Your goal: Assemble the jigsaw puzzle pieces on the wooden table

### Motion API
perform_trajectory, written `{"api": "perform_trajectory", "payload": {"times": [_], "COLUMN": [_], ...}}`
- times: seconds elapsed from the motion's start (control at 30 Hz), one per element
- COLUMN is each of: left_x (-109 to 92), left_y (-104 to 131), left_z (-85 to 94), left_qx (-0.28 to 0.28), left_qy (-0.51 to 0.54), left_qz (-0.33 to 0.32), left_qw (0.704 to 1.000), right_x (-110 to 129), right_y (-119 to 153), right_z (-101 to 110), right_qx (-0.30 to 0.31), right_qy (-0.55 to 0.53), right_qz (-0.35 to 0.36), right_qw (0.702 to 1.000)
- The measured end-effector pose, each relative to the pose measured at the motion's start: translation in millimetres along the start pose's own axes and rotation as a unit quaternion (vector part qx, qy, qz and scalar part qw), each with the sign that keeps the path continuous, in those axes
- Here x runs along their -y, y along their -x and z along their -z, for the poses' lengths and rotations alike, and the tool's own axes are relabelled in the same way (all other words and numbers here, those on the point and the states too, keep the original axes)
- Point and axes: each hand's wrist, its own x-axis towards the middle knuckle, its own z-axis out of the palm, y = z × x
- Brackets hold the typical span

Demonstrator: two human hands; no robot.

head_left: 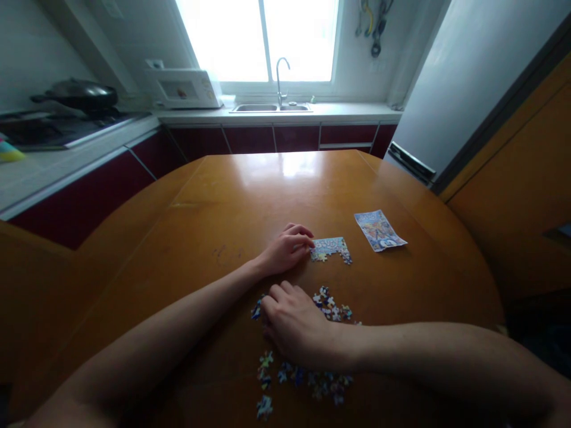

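Observation:
A partly joined jigsaw puzzle [331, 245] lies flat on the wooden table, its top rows linked and a short strip running down its right side. My left hand [289, 249] rests at the puzzle's left edge, fingers stretched out and fingertips touching it. Closer to me, my right hand [297, 324] is over the loose puzzle pieces [331, 306], with its fingers curled downward. Whatever its fingertips hold is hidden beneath the hand. More loose pieces [264, 407] lie below and to the left of that wrist.
A creased picture sheet [380, 230] lies right of the puzzle on the table [250, 202]. Beyond the table stand a counter with a sink [256, 108], a microwave [184, 88] and a pan [82, 95] on the stove. A fridge [468, 77] stands at the right.

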Motion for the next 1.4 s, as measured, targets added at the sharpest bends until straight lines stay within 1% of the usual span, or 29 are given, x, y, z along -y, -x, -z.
{"api": "perform_trajectory", "payload": {"times": [0.1, 0.17, 0.3, 0.37, 0.5, 0.57, 0.63, 0.7, 0.8, 0.9, 1.0, 1.17, 1.23, 1.3, 1.4], "left_x": [-0.9, -1.5, -2.1, -1.9, 0.5, 2.4, 3.7, 3.7, 1.4, -2.4, -6.4, -11.0, -11.7, -12.1, -12.7], "left_y": [-0.5, -0.5, -0.7, -0.8, -0.5, 0.0, 0.6, 1.0, 1.1, 0.7, 0.8, 2.2, 2.6, 2.6, 2.3], "left_z": [0.4, 0.8, 2.1, 2.4, 0.5, -1.2, -2.3, -2.2, -0.5, 1.7, 3.5, 4.9, 4.7, 4.4, 4.2], "left_qx": [0.000, 0.001, 0.006, 0.010, 0.008, 0.001, -0.003, 0.004, 0.017, 0.020, 0.035, 0.085, 0.096, 0.102, 0.104], "left_qy": [0.001, 0.002, 0.000, -0.002, -0.003, -0.003, -0.005, -0.010, -0.013, -0.016, -0.025, -0.054, -0.070, -0.080, -0.084], "left_qz": [0.003, 0.002, 0.002, 0.001, -0.002, -0.003, -0.006, -0.009, -0.009, -0.007, -0.020, -0.064, -0.071, -0.069, -0.062], "left_qw": [1.000, 1.000, 1.000, 1.000, 1.000, 1.000, 1.000, 1.000, 1.000, 1.000, 0.999, 0.993, 0.990, 0.989, 0.989], "right_x": [-1.2, -2.5, -5.2, -7.9, -23.0, -37.4, -56.6, -79.4, -114.7, -141.3, -154.1, -158.1, -159.2, -160.9, -162.5], "right_y": [-3.1, -5.3, -6.6, -4.6, 4.2, 9.5, 15.1, 20.7, 29.0, 35.2, 37.7, 35.9, 35.1, 34.8, 35.3], "right_z": [-2.0, -1.1, 7.0, 11.6, 23.0, 32.2, 43.0, 53.2, 62.7, 64.2, 61.1, 56.5, 55.3, 53.9, 51.9], "right_qx": [-0.010, -0.006, 0.033, 0.041, -0.009, -0.043, -0.105, -0.178, -0.250, -0.290, -0.296, -0.275, -0.267, -0.261, -0.259], "right_qy": [0.026, 0.027, -0.018, -0.041, -0.077, -0.109, -0.154, -0.207, -0.254, -0.279, -0.324, -0.343, -0.355, -0.371, -0.404], "right_qz": [0.018, 0.021, 0.054, 0.072, 0.073, 0.051, 0.019, -0.028, -0.142, -0.212, -0.238, -0.226, -0.228, -0.235, -0.250], "right_qw": [0.999, 0.999, 0.998, 0.996, 0.994, 0.992, 0.982, 0.961, 0.923, 0.891, 0.867, 0.869, 0.866, 0.860, 0.841]}}
